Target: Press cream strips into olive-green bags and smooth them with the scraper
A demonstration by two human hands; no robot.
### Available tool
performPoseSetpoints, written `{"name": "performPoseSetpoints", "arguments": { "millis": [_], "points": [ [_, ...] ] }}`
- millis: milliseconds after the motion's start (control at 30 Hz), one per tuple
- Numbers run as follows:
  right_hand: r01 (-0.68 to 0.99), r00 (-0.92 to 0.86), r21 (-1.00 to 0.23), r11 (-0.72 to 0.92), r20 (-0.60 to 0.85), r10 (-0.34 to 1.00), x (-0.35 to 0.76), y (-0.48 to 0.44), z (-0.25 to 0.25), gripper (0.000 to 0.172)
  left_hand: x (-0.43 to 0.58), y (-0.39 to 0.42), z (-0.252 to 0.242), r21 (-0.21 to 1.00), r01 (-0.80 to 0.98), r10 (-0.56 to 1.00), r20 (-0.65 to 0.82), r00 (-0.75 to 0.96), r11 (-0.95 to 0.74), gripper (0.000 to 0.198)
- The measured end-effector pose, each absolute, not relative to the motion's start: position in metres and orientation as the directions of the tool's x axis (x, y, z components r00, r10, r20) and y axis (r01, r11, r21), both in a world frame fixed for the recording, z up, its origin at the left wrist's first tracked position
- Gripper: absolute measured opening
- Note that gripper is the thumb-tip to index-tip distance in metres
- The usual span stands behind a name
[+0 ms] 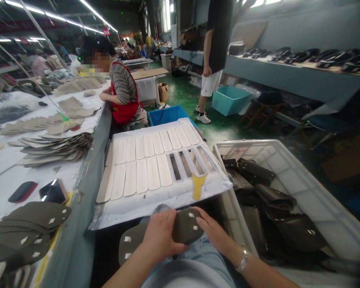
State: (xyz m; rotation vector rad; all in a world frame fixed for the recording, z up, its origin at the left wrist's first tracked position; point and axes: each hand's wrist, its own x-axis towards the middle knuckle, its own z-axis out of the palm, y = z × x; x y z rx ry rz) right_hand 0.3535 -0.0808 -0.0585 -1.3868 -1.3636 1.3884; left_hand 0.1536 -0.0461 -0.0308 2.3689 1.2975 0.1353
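Observation:
A long olive-grey flap panel (184, 228) with rounded ends and small white patches near its corners lies over my lap. My left hand (162, 234) is closed across its middle, thumb toward me and fingers over the far edge. At the panel's right end, my right hand (214, 232) grips the rim with its fingertips; part of those fingers is hidden. Just beyond my hands, a white-covered board (123, 210) carries rows of pale rounded strips (142, 176) and a yellow scraper-like piece (199, 186) near its right edge.
Dark folded pieces (276, 208) fill a white crate (246, 144) on my right. Similar panels (27, 224), a phone (53, 191) and a dark pad (23, 192) lie on the left table. A seated co-worker (123, 88) and a blue bin (171, 114) are ahead.

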Motion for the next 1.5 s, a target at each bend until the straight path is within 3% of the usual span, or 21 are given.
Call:
{"name": "performPoseSetpoints", "arguments": {
  "millis": [167,300,400,467,567,633,700,767,933,1167,1267,1400,1500],
  "points": [
    [0.257,-0.08,-0.954,-0.157,-0.183,0.98,0.344,-0.087,-0.068,0.038,0.153,-0.044,-0.029,0.448,0.766,0.821,-0.112,0.559,-0.46,0.073],
    [0.276,-0.181,-0.944,-0.182,-0.237,0.954,0.351,-0.076,-0.052,0.036,0.145,-0.046,-0.026,0.452,0.656,0.74,0.014,0.672,-0.604,0.093],
    [0.318,-0.224,-0.926,-0.204,-0.282,0.933,0.353,-0.062,-0.041,0.032,0.141,-0.053,-0.029,0.383,0.539,0.618,0.114,0.778,-0.75,0.063],
    [0.433,-0.136,-0.885,-0.168,-0.249,0.959,0.349,-0.055,-0.039,0.034,0.14,-0.06,-0.033,0.341,0.523,0.591,0.131,0.796,-0.781,0.043],
    [0.688,-0.089,-0.718,0.102,0.056,0.994,0.336,-0.053,-0.037,0.034,0.132,-0.066,-0.034,0.302,0.54,0.593,0.114,0.797,-0.785,0.042],
    [0.754,-0.302,-0.534,0.383,0.236,0.924,0.327,-0.056,-0.034,0.033,0.117,-0.067,-0.029,0.287,0.55,0.595,0.1,0.797,-0.784,0.042],
    [0.692,-0.549,-0.396,0.604,0.254,0.796,0.32,-0.061,-0.031,0.034,0.092,-0.065,-0.021,0.267,0.572,0.61,0.083,0.788,-0.776,0.043],
    [0.639,-0.663,-0.325,0.697,0.227,0.713,0.315,-0.065,-0.031,0.037,0.061,-0.064,-0.012,0.232,0.603,0.631,0.068,0.773,-0.764,0.044],
    [0.61,-0.715,-0.267,0.747,0.223,0.663,0.289,-0.066,-0.036,0.042,0.003,-0.072,-0.003,0.129,0.672,0.681,0.036,0.732,-0.729,0.047],
    [0.566,-0.774,-0.239,0.789,0.176,0.608,0.26,-0.064,-0.033,0.046,-0.004,-0.08,-0.011,0.147,0.709,0.721,0.047,0.692,-0.69,0.055],
    [0.61,-0.757,-0.218,0.762,0.126,0.641,0.285,-0.061,-0.033,0.049,-0.003,-0.076,-0.011,0.218,0.688,0.71,0.031,0.704,-0.692,0.06],
    [0.688,-0.692,-0.247,0.683,0.062,0.719,0.31,-0.053,-0.026,0.045,0.007,-0.072,-0.017,0.377,0.713,0.779,0.039,0.626,-0.592,0.051],
    [0.722,-0.653,-0.302,0.622,0.001,0.758,0.3,-0.046,-0.02,0.06,0.017,-0.07,-0.023,0.478,0.734,0.845,0.035,0.533,-0.483,0.067]
  ]
}}
